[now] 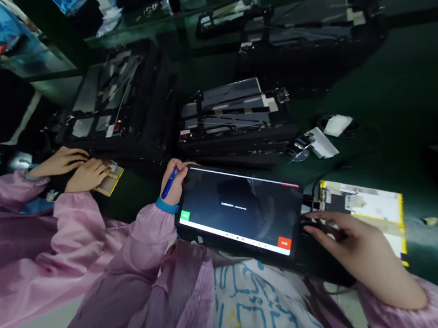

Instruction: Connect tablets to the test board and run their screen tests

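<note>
A tablet (242,205) with a lit, mostly dark screen is tilted up in front of me, with a green button at its left and a red one at lower right. My left hand (174,180) grips its upper left corner, and a blue pen (169,182) is tucked in the same hand. At the tablet's right edge, my right hand (354,247) pinches what looks like a black cable plug, mostly hidden by the fingers. Beneath and beyond that hand lies a white and yellow-edged panel (380,201) on the dark green table (417,142).
Behind the tablet stands a stack of black device parts (231,111); further stacks (114,92) stand left and at the back. Loose cables and a white adapter (337,124) lie right of centre. At left, a co-worker's hands (81,173) rest on a yellow-edged piece.
</note>
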`<state>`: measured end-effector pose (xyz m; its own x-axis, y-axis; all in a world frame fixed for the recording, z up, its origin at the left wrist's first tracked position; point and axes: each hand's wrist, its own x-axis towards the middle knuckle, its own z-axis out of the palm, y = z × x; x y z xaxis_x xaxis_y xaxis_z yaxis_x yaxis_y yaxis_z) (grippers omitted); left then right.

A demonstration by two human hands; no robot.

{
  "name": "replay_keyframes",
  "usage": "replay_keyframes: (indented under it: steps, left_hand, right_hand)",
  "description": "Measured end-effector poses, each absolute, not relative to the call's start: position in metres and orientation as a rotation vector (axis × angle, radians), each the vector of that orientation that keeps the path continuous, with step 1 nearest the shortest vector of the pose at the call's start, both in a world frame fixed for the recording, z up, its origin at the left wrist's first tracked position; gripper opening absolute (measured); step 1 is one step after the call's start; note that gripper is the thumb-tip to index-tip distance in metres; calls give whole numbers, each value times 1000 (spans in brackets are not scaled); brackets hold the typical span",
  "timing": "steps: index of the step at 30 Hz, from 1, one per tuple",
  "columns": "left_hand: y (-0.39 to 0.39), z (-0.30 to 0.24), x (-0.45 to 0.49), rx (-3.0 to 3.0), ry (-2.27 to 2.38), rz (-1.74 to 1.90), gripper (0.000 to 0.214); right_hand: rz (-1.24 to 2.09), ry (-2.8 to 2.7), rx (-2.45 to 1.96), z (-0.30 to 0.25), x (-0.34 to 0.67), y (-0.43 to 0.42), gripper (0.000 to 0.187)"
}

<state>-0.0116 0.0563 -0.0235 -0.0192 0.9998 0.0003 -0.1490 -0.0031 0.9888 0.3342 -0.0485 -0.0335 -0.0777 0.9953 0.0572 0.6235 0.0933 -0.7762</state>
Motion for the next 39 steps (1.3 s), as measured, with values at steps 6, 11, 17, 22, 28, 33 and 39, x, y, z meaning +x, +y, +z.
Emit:
replay_keyframes:
  steps: [6, 11, 17, 22, 28, 33, 39]
  left_hand:
    - [55, -24, -13, 1120, 1093, 1276, 31]
    - [56, -28, -15, 1167, 1108, 1276, 29]
    - [56, -27, -12, 1158, 1109, 1269, 31]
    - [55, -24, -10, 1174, 1138, 1250, 31]
    - [55, -24, -9, 1199, 1147, 1224, 31]
    - [54, -24, -8, 1197, 1109, 1217, 32]
    - [55, -23, -11, 1224, 1180, 1242, 34]
  right_hand:
    - [489, -2061, -1448, -36, 330, -48, 23]
    - [446, -2141, -1388, -33, 332, -46, 19]
    - [524, -2195, -1436, -25, 333, -41, 13]
    - [552, -2261, -1480, -17, 331, -35, 10]
    - [448, -2327, -1590, -12, 331, -30, 11]
    - [503, -2348, -1612, -7, 331, -22, 7]
    - [617, -2188, -1610, 3, 346, -18, 14]
